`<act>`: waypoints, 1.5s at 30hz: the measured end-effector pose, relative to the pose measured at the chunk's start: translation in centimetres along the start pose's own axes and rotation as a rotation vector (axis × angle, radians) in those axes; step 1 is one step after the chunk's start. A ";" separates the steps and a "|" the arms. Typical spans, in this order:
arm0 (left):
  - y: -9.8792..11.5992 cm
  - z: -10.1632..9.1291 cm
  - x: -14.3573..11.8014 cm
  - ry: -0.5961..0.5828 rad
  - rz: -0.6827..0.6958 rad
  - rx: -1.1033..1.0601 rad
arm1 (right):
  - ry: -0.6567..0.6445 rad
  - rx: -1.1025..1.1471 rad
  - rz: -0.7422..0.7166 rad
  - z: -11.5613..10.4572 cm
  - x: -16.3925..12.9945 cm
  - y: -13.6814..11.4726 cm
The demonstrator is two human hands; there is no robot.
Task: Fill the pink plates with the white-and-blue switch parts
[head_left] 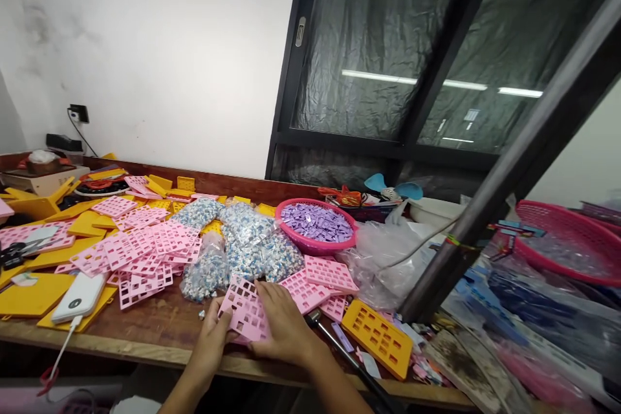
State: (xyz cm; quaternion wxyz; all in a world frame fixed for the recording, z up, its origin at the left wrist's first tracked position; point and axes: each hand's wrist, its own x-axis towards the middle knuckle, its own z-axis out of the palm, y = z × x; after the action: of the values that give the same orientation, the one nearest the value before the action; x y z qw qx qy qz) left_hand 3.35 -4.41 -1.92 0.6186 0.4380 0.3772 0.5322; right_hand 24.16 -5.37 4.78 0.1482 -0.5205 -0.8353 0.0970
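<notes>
A pink plastic panel with rows of square holes [245, 310] is tilted up near the front edge of the table. My left hand [211, 335] grips its left side, thumb on the front face. Along the right side my right hand [284, 323] is closed over the panel, fingers reaching to its top edge. Just behind stand clear bags of small blue and white pieces [259, 249]. More pink panels [310, 288] lie right of my right hand, beside a hammer-like tool with a black handle [339, 343] and a yellow panel with square recesses [378, 336].
Stacked pink panels [145, 246] and yellow panels [29, 294] spread over the left, with a white power bank [80, 297] and its cable. A pink basket [315, 244] holds purple pieces. A slanted metal post [485, 187] rises at right, near plastic bags [388, 259] and another pink basket [557, 213].
</notes>
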 end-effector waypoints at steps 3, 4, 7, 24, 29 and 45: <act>0.7 -1.0 0.5 0.025 0.129 0.279 | -0.092 0.056 -0.021 -0.2 1.0 1.8; 1.2 -1.6 0.7 0.031 0.211 0.452 | -0.133 0.088 -0.035 -0.3 1.4 2.5; 2.4 -3.3 1.5 -0.153 0.365 0.894 | -0.211 0.194 -0.101 -0.2 2.3 4.4; 2.7 -3.0 3.5 -0.417 0.184 1.281 | -0.331 0.340 0.014 0.6 2.8 4.8; 2.4 -3.0 3.3 -0.401 0.240 1.266 | -0.334 0.336 0.031 0.7 2.9 4.5; 1.8 -3.1 2.7 -0.383 0.299 1.202 | -0.393 0.362 0.019 0.7 2.8 4.6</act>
State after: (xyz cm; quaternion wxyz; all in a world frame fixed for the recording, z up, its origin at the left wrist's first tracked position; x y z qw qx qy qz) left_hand 0.29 -1.22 -1.19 0.2413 0.8427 0.4274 0.2213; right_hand 26.58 -0.90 3.06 0.0730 -0.4644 -0.8121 0.3456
